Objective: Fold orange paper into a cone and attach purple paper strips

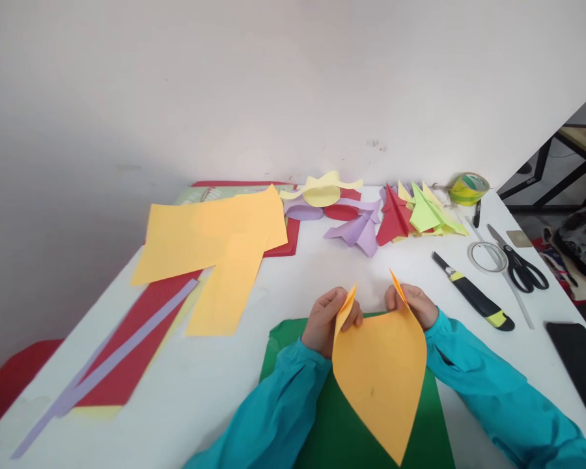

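An orange sheet of paper (378,371) is held up in both hands, its two upper corners bent inward and its lower corner pointing toward me. My left hand (328,319) pinches the upper left corner between thumb and fingers. At the upper right corner, my right hand (414,305) grips the paper, with part of its fingers hidden behind the fold. Beneath the paper lies a green sheet or mat (332,426) on the white table (185,397).
Orange paper pieces (200,234) and red sheets with purple strips (127,355) lie left. Folded paper planes (395,215) and a tape roll (469,189) stand by the wall. A utility knife (473,293), scissors (520,260), white tape ring (487,257) and black phone-like object (576,365) lie right.
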Demonstrator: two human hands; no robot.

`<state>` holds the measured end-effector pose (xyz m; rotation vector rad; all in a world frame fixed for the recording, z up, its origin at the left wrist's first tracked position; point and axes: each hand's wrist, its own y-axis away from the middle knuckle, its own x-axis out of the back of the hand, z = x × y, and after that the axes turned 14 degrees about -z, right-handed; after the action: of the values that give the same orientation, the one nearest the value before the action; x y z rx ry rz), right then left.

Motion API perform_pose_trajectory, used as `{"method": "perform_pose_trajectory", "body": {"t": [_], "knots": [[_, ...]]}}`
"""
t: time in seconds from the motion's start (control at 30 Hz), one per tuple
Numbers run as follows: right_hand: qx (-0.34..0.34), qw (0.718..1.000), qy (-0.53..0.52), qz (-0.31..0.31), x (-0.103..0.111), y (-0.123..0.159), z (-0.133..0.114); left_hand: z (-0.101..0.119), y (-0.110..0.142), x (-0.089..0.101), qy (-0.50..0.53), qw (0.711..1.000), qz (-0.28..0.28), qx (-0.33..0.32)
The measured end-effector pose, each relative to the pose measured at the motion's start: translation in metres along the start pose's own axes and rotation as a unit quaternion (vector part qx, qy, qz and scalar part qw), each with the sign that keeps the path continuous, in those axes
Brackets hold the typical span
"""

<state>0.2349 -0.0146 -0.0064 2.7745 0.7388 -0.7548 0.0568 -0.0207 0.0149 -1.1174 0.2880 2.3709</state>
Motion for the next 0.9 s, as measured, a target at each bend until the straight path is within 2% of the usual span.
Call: {"method": "perform_pose_trajectory", "body": {"t": [0.13, 0.23, 0.3, 0.47, 0.6, 0.8, 0.9], "knots": [[0.047, 0.997, -0.059, -0.022, -0.009, -0.001, 0.000, -0.014, -0.001, 0.000, -0.009, 1.000, 0.001, 0.020], [0.010, 0.992, -0.109, -0.068, -0.015, 0.001, 0.000, -0.020, -0.001, 0.000, -0.024, 0.996, 0.018, 0.085], [-0.015, 0.991, -0.105, -0.083, -0.017, 0.002, 0.000, -0.020, -0.001, -0.001, -0.036, 0.991, 0.030, 0.126], [-0.044, 0.995, -0.068, -0.062, -0.015, 0.004, 0.003, -0.011, 0.001, -0.007, -0.086, 0.980, 0.044, 0.176], [-0.035, 0.996, -0.066, -0.046, -0.014, 0.004, 0.002, -0.008, 0.001, -0.008, -0.124, 0.977, 0.053, 0.166], [-0.043, 0.998, -0.040, -0.026, -0.014, 0.005, -0.002, -0.004, 0.000, -0.003, -0.219, 0.955, 0.010, 0.201], [-0.037, 0.999, -0.002, -0.013, -0.011, 0.005, -0.002, -0.003, -0.001, -0.002, -0.240, 0.949, 0.027, 0.202]]}}
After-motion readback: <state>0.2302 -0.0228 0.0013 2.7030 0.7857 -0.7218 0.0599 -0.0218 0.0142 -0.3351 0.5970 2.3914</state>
